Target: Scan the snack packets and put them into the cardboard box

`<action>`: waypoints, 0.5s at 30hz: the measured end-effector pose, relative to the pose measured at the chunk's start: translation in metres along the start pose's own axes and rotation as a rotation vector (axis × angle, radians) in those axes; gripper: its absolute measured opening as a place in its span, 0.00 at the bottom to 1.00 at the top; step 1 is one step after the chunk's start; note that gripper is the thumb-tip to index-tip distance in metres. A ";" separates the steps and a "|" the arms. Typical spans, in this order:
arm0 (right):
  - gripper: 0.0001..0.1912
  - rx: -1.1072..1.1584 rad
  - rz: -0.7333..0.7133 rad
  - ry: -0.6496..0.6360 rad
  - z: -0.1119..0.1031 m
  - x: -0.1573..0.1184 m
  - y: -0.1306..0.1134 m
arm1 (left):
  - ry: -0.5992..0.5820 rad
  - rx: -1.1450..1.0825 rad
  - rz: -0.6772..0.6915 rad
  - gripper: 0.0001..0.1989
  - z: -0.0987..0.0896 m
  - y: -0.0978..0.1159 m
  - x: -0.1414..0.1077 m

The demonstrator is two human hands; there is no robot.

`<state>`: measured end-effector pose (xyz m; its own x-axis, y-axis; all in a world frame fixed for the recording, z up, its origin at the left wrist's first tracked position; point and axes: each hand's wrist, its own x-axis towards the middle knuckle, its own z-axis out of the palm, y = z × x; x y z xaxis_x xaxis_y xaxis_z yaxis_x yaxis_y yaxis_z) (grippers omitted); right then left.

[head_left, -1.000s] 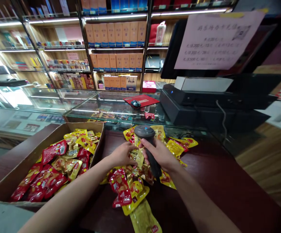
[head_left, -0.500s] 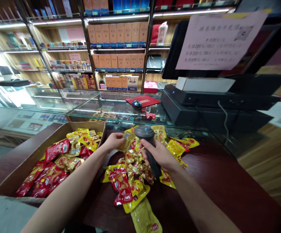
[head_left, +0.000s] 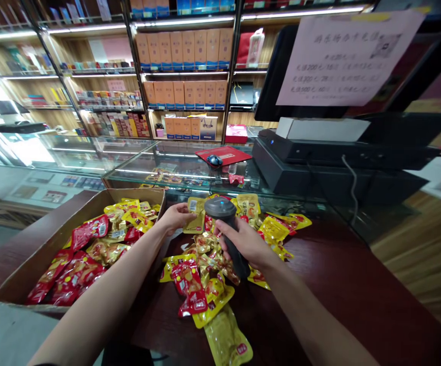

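The right grip is closed around the handle of a dark scanner, whose rounded, matte head sits uppermost with a small blue light on top. The left grip pinches the left edge of a flat gold packet, tilted up just beside the scanner head, its pale barcode patch in view. Whether the scanner has read it cannot be told.

Around and below the hands lies a loose pile: crinkled foil pieces, lumpy and glinting; a glossy red packet lying partly over a yellow packet; and, nearest the person, a long, smooth gold pouch. More yellow packets spread to the right of the scanner. All rest on the smooth, dark reddish table.

To the left, an open cardboard box with thin, dull brown walls holds many red, yellow and gold packets, puffy and shiny. As far as progress shows, one packet is in hand, with many in the box and many on the table; which of these have been dealt with cannot be told, so neither group can be counted as done or left.

Beyond stands a glass display case, hard-edged and reflective, carrying a rounded mouse on a flat red mat.
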<state>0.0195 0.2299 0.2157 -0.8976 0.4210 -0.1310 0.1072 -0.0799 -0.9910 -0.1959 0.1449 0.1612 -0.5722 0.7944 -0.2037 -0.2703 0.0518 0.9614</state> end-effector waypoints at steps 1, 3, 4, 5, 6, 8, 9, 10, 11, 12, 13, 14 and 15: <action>0.18 -0.004 0.002 -0.009 0.000 0.000 0.001 | 0.002 0.011 0.013 0.28 0.000 0.000 0.000; 0.18 -0.002 0.005 -0.030 0.001 -0.001 0.002 | 0.007 0.033 0.036 0.28 0.000 -0.001 0.001; 0.18 0.004 0.005 -0.042 0.002 -0.001 0.002 | 0.007 0.042 0.045 0.27 0.001 -0.002 0.001; 0.18 0.009 0.004 -0.052 0.002 -0.001 0.002 | 0.004 0.047 0.050 0.27 0.001 -0.002 0.001; 0.18 0.015 0.004 -0.060 0.003 -0.002 0.002 | -0.002 0.048 0.053 0.27 0.001 -0.003 0.001; 0.18 0.020 0.012 -0.064 0.003 -0.002 0.001 | -0.016 0.042 0.057 0.27 0.001 -0.004 0.002; 0.19 0.020 0.017 -0.062 0.004 -0.002 0.001 | -0.021 0.040 0.059 0.27 0.000 -0.004 0.002; 0.19 0.019 0.020 -0.060 0.004 -0.003 0.001 | -0.023 0.040 0.061 0.27 0.000 -0.005 0.003; 0.19 0.018 0.021 -0.060 0.004 -0.002 0.001 | -0.023 0.044 0.061 0.27 0.000 -0.005 0.003; 0.19 0.020 0.020 -0.062 0.004 -0.002 0.001 | -0.023 0.050 0.060 0.27 -0.001 -0.005 0.003; 0.19 0.025 0.017 -0.068 0.004 -0.002 0.001 | -0.029 0.060 0.062 0.26 -0.001 -0.005 0.003; 0.19 0.032 0.013 -0.075 0.004 -0.002 0.002 | -0.040 0.072 0.066 0.26 0.000 -0.005 0.002; 0.19 0.039 0.008 -0.082 0.004 -0.001 0.002 | -0.053 0.086 0.069 0.25 0.000 -0.005 0.002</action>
<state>0.0190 0.2257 0.2136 -0.9288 0.3451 -0.1351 0.0994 -0.1193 -0.9879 -0.1957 0.1462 0.1562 -0.5452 0.8284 -0.1284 -0.1631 0.0454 0.9856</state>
